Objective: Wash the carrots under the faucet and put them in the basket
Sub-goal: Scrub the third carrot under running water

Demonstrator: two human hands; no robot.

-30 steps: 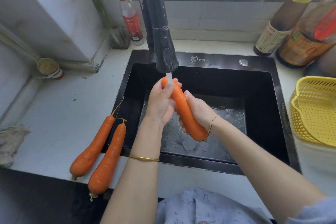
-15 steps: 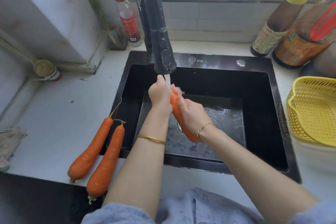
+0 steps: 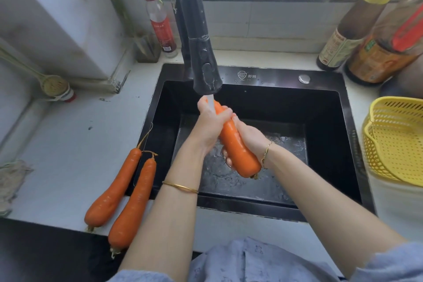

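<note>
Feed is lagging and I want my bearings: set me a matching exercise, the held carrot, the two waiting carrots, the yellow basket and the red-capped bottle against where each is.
Things
1. held carrot
2. waiting carrots
3. yellow basket
4. red-capped bottle

Places
A. on the counter, right of the sink
B. by the wall, behind the sink's left corner
C. under the faucet stream, over the sink
D. lying side by side at the sink's left edge

Pairs: 1-C, 2-D, 3-A, 4-B
</note>
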